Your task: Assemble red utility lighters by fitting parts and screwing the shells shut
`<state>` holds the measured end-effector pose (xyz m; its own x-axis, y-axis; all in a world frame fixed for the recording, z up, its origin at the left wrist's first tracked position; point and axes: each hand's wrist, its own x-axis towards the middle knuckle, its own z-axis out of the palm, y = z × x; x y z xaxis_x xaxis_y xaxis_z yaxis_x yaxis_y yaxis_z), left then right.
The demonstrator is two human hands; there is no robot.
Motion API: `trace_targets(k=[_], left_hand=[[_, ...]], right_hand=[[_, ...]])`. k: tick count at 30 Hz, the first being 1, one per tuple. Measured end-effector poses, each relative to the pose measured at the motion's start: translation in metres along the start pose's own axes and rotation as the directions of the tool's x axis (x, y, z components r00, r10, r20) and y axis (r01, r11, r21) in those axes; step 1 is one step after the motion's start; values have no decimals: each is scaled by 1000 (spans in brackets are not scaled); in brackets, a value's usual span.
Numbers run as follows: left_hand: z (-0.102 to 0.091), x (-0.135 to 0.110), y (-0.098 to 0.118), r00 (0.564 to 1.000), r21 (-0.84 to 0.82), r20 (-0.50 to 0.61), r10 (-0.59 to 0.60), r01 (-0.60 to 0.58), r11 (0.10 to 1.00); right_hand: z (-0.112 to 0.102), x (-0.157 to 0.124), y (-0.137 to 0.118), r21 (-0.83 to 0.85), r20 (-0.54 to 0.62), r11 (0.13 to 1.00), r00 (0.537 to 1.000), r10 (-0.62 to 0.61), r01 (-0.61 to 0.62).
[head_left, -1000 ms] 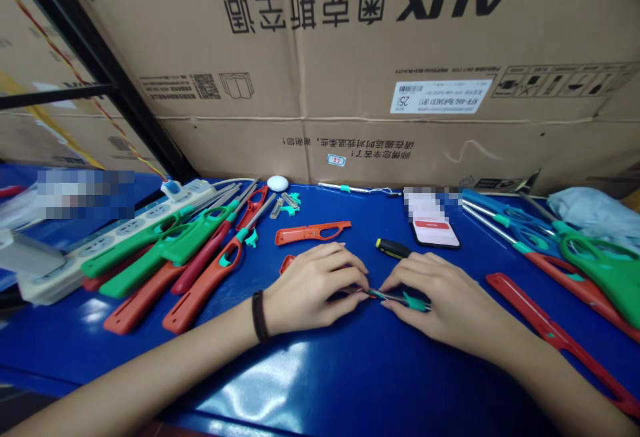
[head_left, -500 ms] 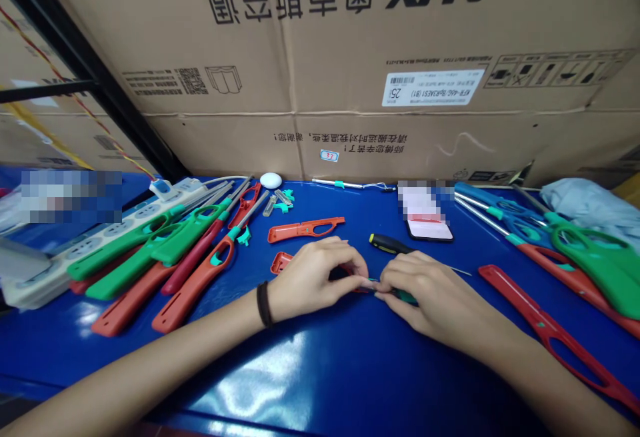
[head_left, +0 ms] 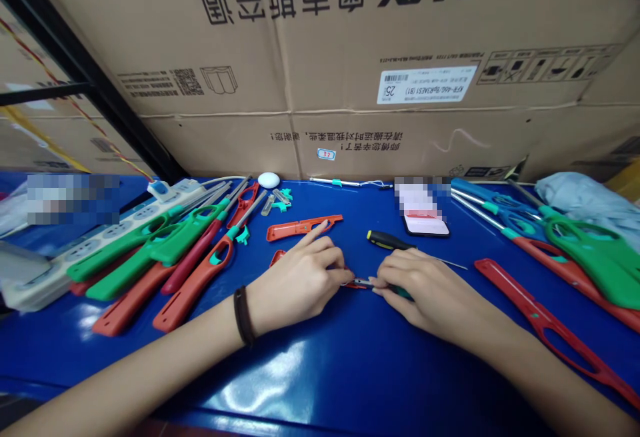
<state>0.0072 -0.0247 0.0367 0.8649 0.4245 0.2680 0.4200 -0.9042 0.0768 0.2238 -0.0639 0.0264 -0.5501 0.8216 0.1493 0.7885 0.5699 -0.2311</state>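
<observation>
My left hand [head_left: 299, 278] is closed over an orange lighter casing half [head_left: 277, 258], its index finger raised off. Most of that casing is hidden beneath the hand. My right hand [head_left: 413, 278] pinches a slim tool [head_left: 402, 292] with a green handle; its grey metal end reaches left to the casing by my left fingertips. The tool's exact kind is hard to tell. Just beyond the left hand lies another orange casing half [head_left: 295, 229]. A black and yellow screwdriver [head_left: 387, 240] rests behind the right hand.
Green lighters [head_left: 135, 267] and orange ones [head_left: 193, 290] lie at left by a white power strip [head_left: 120, 220]. A phone [head_left: 425, 224] sits behind the screwdriver. At right are a red casing half [head_left: 540, 320] and green lighters [head_left: 595, 257]. A large cardboard box [head_left: 240, 137] stands behind.
My left hand has shifted slightly left, away from my right fingertips, and its index finger has lifted. More of the tool's metal end shows. The view has moved a little.
</observation>
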Motion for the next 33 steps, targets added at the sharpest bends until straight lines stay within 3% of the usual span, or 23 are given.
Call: trace_targets(k=[18, 24, 33], left_hand=[[-7, 6, 9, 986, 40, 112, -126, 122, 992], [-4, 7, 6, 986, -59, 111, -123, 130, 990], [-2, 2, 3, 974, -203, 65, -218, 227, 952]], right_hand=[[1, 0, 0, 8, -18, 1000, 1000, -18, 18], [1, 0, -1, 3, -2, 1000, 1000, -13, 13], [0, 0, -1, 16, 4, 1000, 1000, -17, 17]])
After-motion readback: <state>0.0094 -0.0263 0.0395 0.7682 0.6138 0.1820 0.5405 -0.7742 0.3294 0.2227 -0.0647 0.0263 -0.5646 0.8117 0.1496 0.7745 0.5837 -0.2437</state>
